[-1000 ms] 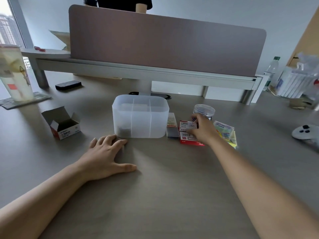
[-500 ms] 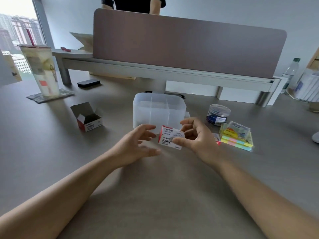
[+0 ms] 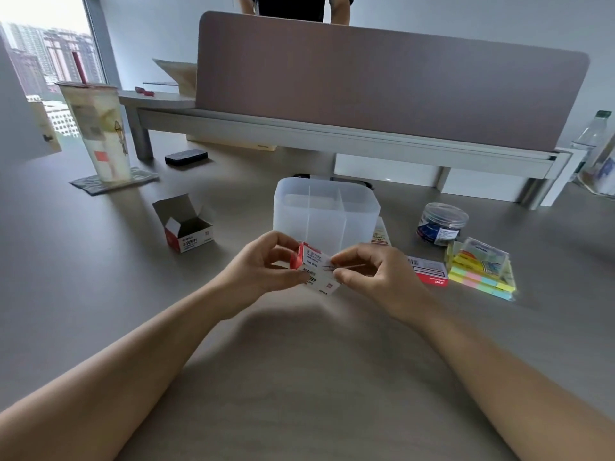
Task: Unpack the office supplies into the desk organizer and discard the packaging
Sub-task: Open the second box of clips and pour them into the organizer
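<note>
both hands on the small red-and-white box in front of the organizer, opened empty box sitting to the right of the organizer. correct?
One thing is off. In the head view the opened empty box sits to the left of the organizer, not the right. The rest holds: the left hand and right hand both hold the small red-and-white box in front of the organizer.

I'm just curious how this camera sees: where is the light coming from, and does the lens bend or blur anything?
Head view: daylight enters from the window at upper left; soft shadows lie under both forearms on the desk; the wide lens bows the partition and stretches the arms at the corners; print on the small box held by both hands is soft and barely legible.
</note>
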Tool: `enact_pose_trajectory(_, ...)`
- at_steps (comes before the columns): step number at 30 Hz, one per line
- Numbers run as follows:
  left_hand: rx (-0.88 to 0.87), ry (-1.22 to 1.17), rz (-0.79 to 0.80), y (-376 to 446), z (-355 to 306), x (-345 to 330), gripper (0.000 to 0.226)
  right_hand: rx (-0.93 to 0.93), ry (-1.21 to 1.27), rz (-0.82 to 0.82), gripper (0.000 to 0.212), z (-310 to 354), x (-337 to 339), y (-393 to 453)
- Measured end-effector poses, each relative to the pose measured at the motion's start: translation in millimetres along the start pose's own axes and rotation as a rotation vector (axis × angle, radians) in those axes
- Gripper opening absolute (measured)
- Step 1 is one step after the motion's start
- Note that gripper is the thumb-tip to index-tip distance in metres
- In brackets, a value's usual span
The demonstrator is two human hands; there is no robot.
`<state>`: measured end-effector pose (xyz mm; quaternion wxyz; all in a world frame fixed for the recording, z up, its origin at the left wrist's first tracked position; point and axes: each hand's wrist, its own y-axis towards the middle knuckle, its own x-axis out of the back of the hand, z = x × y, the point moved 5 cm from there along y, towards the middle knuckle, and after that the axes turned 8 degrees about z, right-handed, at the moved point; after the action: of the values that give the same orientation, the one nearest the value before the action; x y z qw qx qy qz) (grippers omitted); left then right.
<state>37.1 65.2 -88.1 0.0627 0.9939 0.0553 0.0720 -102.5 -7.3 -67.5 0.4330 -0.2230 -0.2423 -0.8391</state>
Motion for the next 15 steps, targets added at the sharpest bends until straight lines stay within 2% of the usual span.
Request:
enact_pose_trajectory(10, -0.020, -0.034, 0.039, -1, 3, 2, 0.030, 0.072, -0.176, 0.061, 0.019, 16, -9, 7)
enact_pose_trajectory(15, 0.002, -0.051, 0.041, -2, 5, 5, 0.031, 0.100, -0.322, 0.077, 0.032, 19, -14, 8)
